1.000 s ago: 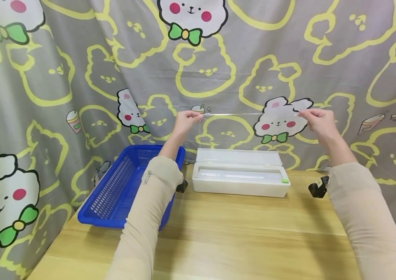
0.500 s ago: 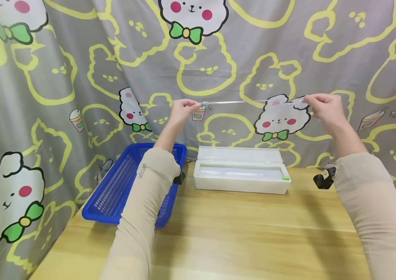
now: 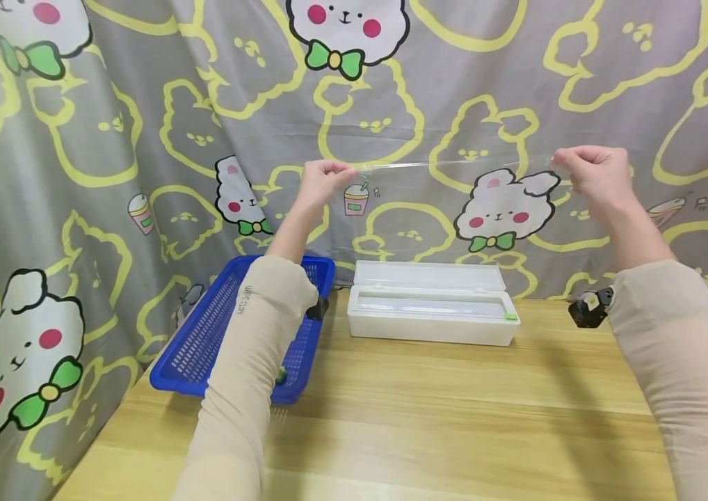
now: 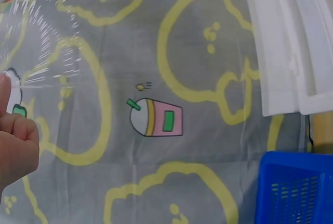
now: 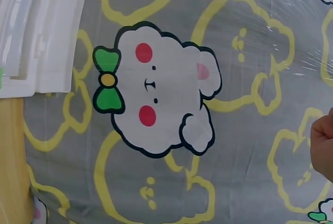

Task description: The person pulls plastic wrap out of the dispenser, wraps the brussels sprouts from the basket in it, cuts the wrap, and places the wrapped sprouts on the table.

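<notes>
A clear sheet of plastic wrap [image 3: 416,165] is stretched nearly level in the air, its upper edge glinting. My left hand [image 3: 323,182] pinches one upper corner between thumb and fingers. At the other corner, my right hand [image 3: 601,177] pinches the film likewise. Below stands a white plastic wrap dispenser [image 3: 432,328], lid raised, with a roll visible inside and a small green piece at its right end. Creases fan out from the left hand's grip in the left wrist view. The right wrist view shows only part of the right hand [image 5: 323,143] at its edge.
A blue perforated basket [image 3: 204,348] stands left of the dispenser, partly hidden by my left sleeve; a small green thing [image 3: 282,376] shows inside it. Behind the wooden table [image 3: 429,410] hangs a grey patterned curtain [image 3: 391,90].
Both hands have risen and spread slightly apart, lifting the plastic wrap higher above the dispenser. The green thing in the basket has come into sight beside my left sleeve.
</notes>
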The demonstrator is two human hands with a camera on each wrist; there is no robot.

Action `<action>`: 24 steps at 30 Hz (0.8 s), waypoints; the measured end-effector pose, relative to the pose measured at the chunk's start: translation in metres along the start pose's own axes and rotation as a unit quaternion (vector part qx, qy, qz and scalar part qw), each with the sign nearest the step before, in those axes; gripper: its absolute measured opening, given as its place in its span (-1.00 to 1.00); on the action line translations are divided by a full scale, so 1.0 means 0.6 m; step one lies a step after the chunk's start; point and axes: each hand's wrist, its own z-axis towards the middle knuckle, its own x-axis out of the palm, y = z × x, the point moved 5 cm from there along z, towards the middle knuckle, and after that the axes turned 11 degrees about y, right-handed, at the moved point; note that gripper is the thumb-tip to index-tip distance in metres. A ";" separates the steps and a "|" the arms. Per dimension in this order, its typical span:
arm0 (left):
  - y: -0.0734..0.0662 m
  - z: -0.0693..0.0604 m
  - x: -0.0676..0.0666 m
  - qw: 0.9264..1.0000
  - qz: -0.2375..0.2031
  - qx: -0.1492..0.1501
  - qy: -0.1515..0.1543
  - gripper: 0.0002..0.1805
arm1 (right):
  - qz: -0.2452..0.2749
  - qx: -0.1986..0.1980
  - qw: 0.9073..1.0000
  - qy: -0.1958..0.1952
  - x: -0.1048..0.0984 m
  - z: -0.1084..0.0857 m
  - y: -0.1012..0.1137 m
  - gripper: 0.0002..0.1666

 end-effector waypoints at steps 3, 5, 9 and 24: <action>-0.008 -0.002 -0.003 1.000 -0.002 0.000 0.000 -0.92 | -0.012 -0.005 1.000 -0.004 0.002 0.001 0.013 -0.78; -0.014 -0.004 -0.005 1.000 -0.005 0.001 0.000 -0.92 | -0.014 -0.007 1.000 -0.004 0.004 0.002 0.022 -0.79; -0.030 -0.008 -0.009 1.000 -0.007 0.015 -0.001 -0.91 | -0.008 -0.014 1.000 -0.004 0.007 0.003 0.040 -0.81; -0.065 -0.056 -0.014 0.997 -0.009 0.071 0.042 -0.93 | 0.014 -0.115 0.992 0.048 0.012 -0.060 0.079 -0.84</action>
